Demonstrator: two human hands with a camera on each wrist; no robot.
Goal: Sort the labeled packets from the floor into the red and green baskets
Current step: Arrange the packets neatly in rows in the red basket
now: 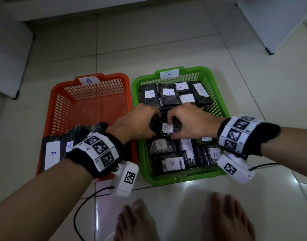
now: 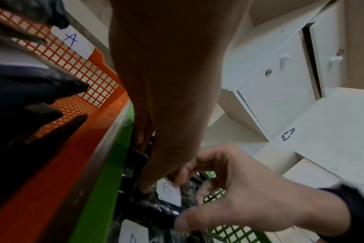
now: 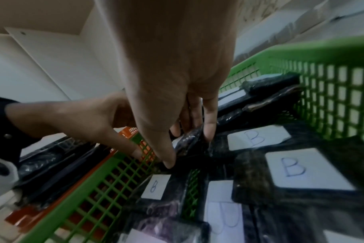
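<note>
From the head, a dark glossy packet (image 1: 166, 127) marked B is pinched by the left hand (image 1: 137, 122) at 9 o'clock and the right hand (image 1: 192, 122) at 3, above the green basket (image 1: 184, 178); its edges are hidden by fingers. At the left wrist, the red basket (image 2: 77, 62) shows latticed. At the right wrist, labels are blurred.
</note>
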